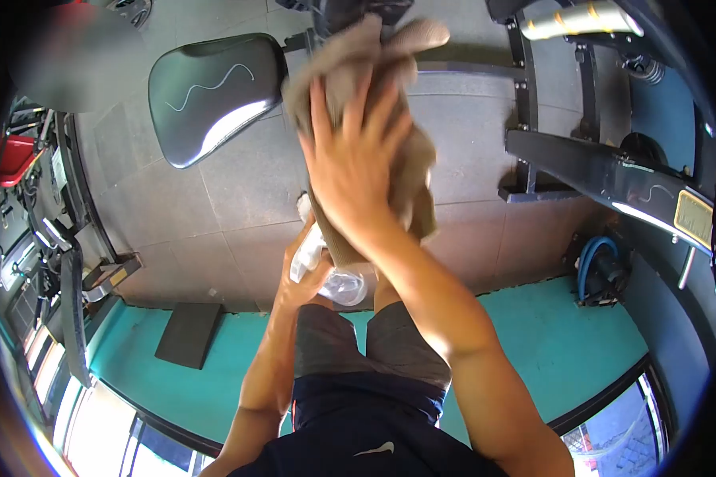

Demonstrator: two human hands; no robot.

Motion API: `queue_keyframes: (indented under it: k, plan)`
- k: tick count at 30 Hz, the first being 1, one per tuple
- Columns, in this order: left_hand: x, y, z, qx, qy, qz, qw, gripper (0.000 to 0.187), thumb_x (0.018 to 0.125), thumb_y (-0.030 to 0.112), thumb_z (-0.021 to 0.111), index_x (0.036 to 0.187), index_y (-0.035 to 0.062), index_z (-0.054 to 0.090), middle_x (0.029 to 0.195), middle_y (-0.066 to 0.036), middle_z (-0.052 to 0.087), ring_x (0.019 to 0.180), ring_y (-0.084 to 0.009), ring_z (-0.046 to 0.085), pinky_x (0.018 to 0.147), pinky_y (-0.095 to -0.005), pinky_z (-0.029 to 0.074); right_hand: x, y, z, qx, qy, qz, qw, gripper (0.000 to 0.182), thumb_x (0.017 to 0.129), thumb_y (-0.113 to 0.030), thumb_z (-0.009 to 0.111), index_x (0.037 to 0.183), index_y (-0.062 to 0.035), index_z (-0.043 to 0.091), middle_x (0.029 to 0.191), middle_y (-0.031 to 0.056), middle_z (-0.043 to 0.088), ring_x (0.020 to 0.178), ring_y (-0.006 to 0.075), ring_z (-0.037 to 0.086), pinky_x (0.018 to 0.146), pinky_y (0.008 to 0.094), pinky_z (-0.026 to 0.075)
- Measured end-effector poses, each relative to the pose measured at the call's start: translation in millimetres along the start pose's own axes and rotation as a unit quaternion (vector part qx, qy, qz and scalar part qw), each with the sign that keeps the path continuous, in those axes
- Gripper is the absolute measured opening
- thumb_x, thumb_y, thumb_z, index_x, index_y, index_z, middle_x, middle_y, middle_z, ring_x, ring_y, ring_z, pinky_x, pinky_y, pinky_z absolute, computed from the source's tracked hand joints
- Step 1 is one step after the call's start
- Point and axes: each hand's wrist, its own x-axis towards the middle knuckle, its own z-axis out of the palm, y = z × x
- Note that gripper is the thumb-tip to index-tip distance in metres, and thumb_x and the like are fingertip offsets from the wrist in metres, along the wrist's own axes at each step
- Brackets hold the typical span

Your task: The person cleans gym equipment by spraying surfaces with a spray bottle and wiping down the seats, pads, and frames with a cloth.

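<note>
My left hand (302, 270) is closed around a spray bottle with a white trigger head (305, 253) and a clear body (344, 288), held low in front of my thighs. My right hand (354, 159) lies on a brown cloth (418, 171) with its fingers spread and stretched out. The cloth is bunched at its far end and blurred, and its near end reaches close to the bottle. What lies under the cloth is hidden. Left of the cloth is a black padded seat (215, 95) with a pale wavy line on it.
Dark gym frames (525, 103) stand on the right, with a beam (589, 159) slanting toward me. More equipment (71, 262) lines the left side. A dark mat (189, 335) lies on the teal floor strip (517, 358), and a coiled blue hose (587, 266) sits near the right wall.
</note>
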Motion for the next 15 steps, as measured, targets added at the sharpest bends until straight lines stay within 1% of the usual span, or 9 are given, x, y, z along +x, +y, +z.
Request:
queue_keyframes:
  k: [1, 2, 5, 7, 9, 11, 12, 13, 15]
  plan:
    - [-2, -2, -3, -0.008, -0.012, -0.023, 1.000, 0.050, 0.083, 0.002, 0.058, 0.132, -0.0046, 0.050, 0.106, -0.005, 0.064, 0.090, -0.0092, 0.056, 0.079, -0.0256, 0.048, -41, 4, 0, -0.024, -0.033, -0.063, 0.997, 0.058, 0.087, -0.038, 0.066, 0.141, -0.0204, 0.053, 0.150, 0.0288, 0.033, 0.135, 0.0614, 0.027, 0.101, 0.0782, 0.023]
    - [-4, -4, -7, -0.015, -0.024, -0.046, 0.999, 0.054, 0.082, 0.001, 0.058, 0.135, -0.0054, 0.048, 0.109, -0.005, 0.064, 0.093, -0.0099, 0.056, 0.082, -0.0264, 0.048, -80, 10, 1, -0.006, -0.048, -0.107, 0.993, 0.043, 0.083, -0.034, 0.069, 0.124, -0.0203, 0.068, 0.154, 0.0248, 0.031, 0.137, 0.0616, 0.024, 0.101, 0.0800, 0.020]
    - [-14, -20, -7, 0.062, -0.031, -0.005, 0.998, 0.070, 0.081, -0.001, 0.057, 0.147, -0.0039, 0.036, 0.117, -0.008, 0.062, 0.096, -0.0116, 0.056, 0.083, -0.0276, 0.049, -64, 26, -10, 0.075, -0.072, -0.114, 0.988, 0.018, 0.079, -0.033, 0.072, 0.085, -0.0155, 0.075, 0.158, 0.0195, 0.027, 0.137, 0.0616, 0.022, 0.100, 0.0805, 0.021]
    - [0, -6, -1, 0.104, -0.024, 0.061, 0.992, 0.078, 0.080, -0.003, 0.057, 0.153, -0.0019, 0.029, 0.121, -0.010, 0.060, 0.097, -0.0128, 0.056, 0.083, -0.0281, 0.050, -17, 17, -5, 0.035, -0.056, -0.108, 0.992, 0.025, 0.081, -0.035, 0.072, 0.099, -0.0183, 0.073, 0.159, 0.0194, 0.023, 0.137, 0.0615, 0.021, 0.102, 0.0777, 0.023]
    - [-1, -9, 2, 0.145, -0.003, 0.043, 0.988, 0.085, 0.074, 0.001, 0.061, 0.153, -0.0013, 0.029, 0.133, -0.020, 0.056, 0.093, -0.0274, 0.059, 0.086, -0.0347, 0.049, -9, 9, -3, 0.018, -0.055, -0.074, 0.996, 0.038, 0.083, -0.037, 0.072, 0.118, -0.0223, 0.068, 0.159, 0.0199, 0.022, 0.137, 0.0620, 0.020, 0.104, 0.0746, 0.024]
    - [-2, -9, 1, 0.164, -0.014, 0.043, 0.985, 0.087, 0.074, 0.001, 0.061, 0.153, -0.0015, 0.026, 0.140, -0.022, 0.051, 0.104, -0.0302, 0.060, 0.093, -0.0356, 0.047, -19, 10, -1, 0.019, -0.028, -0.026, 0.999, 0.052, 0.084, -0.037, 0.071, 0.134, -0.0269, 0.059, 0.159, 0.0205, 0.022, 0.136, 0.0627, 0.019, 0.106, 0.0719, 0.024]
    - [-2, -10, 0, 0.173, -0.019, 0.043, 0.984, 0.088, 0.074, 0.001, 0.061, 0.154, -0.0017, 0.025, 0.143, -0.022, 0.048, 0.110, -0.0315, 0.060, 0.097, -0.0361, 0.046, -45, 8, -5, 0.003, -0.048, 0.007, 0.999, 0.071, 0.085, -0.037, 0.071, 0.149, -0.0247, 0.043, 0.157, 0.0279, 0.020, 0.137, 0.0611, 0.020, 0.107, 0.0703, 0.024]
    - [0, -8, -2, 0.208, -0.020, 0.082, 0.974, 0.087, 0.076, 0.001, 0.061, 0.155, -0.0021, 0.022, 0.139, -0.018, 0.051, 0.111, -0.0252, 0.058, 0.099, -0.0339, 0.045, -83, 15, -6, 0.021, -0.047, 0.005, 0.999, 0.077, 0.082, -0.039, 0.073, 0.150, -0.0204, 0.040, 0.155, 0.0319, 0.020, 0.137, 0.0607, 0.021, 0.104, 0.0722, 0.025]
    - [2, -9, 1, 0.184, -0.011, 0.087, 0.979, 0.086, 0.077, 0.000, 0.060, 0.154, -0.0030, 0.022, 0.139, -0.018, 0.051, 0.116, -0.0247, 0.054, 0.101, -0.0328, 0.042, -98, 24, -5, 0.047, -0.031, 0.003, 0.998, 0.087, 0.080, -0.043, 0.074, 0.151, -0.0111, 0.036, 0.150, 0.0381, 0.023, 0.135, 0.0600, 0.025, 0.101, 0.0725, 0.028]
